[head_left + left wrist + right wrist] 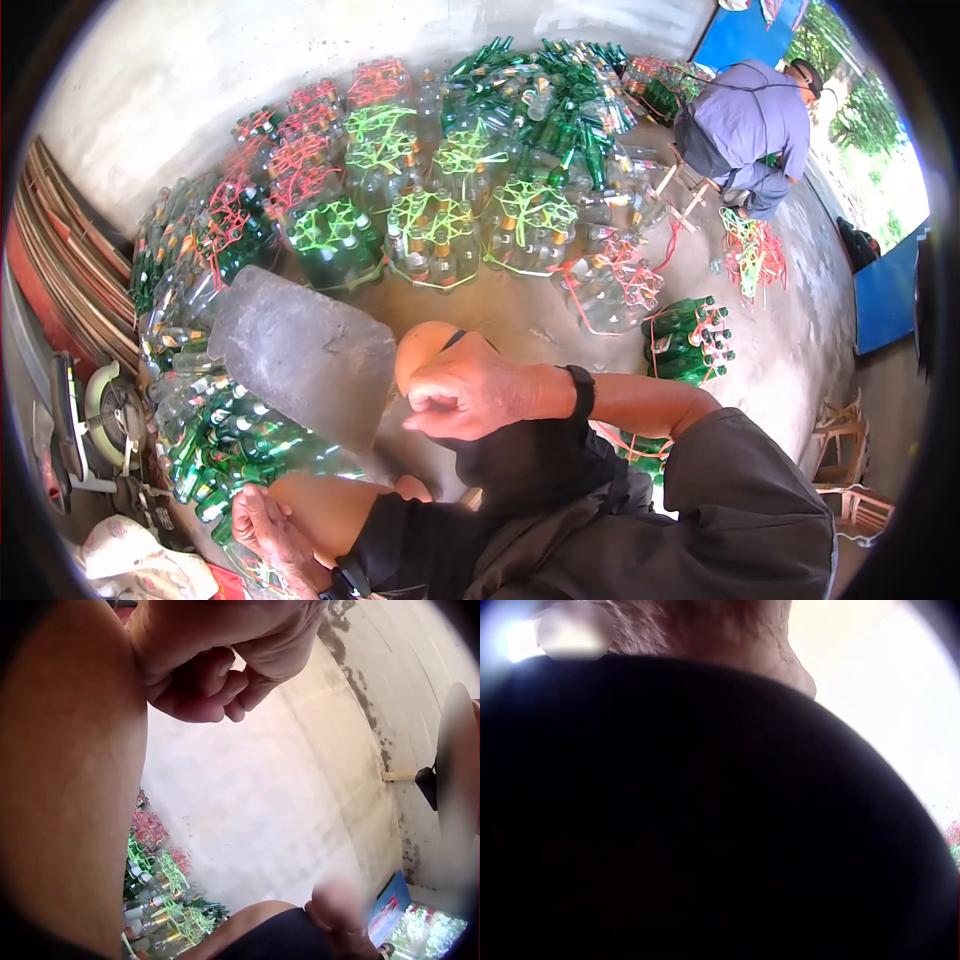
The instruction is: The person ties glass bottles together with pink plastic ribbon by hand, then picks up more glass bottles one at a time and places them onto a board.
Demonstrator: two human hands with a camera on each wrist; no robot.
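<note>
My left hand rests beside my bare left knee, its fingers loosely curled with nothing visible in them. Those bent fingers also show at the top of the left wrist view, against my leg. Over the right knee lies my right hand, fingers loosely curled and no object showing. Dark cloth fills most of the right wrist view, hiding that hand's fingers. A flat grey slab is nearest to the hands, in front of my knees. Green bottles lie heaped beyond my left hand.
Bottle bundles tied with green strapping and red strapping stand along the wall. Loose green bottles pile up behind. Another person sits bent over at right, near tangled straps. A fan stands at left.
</note>
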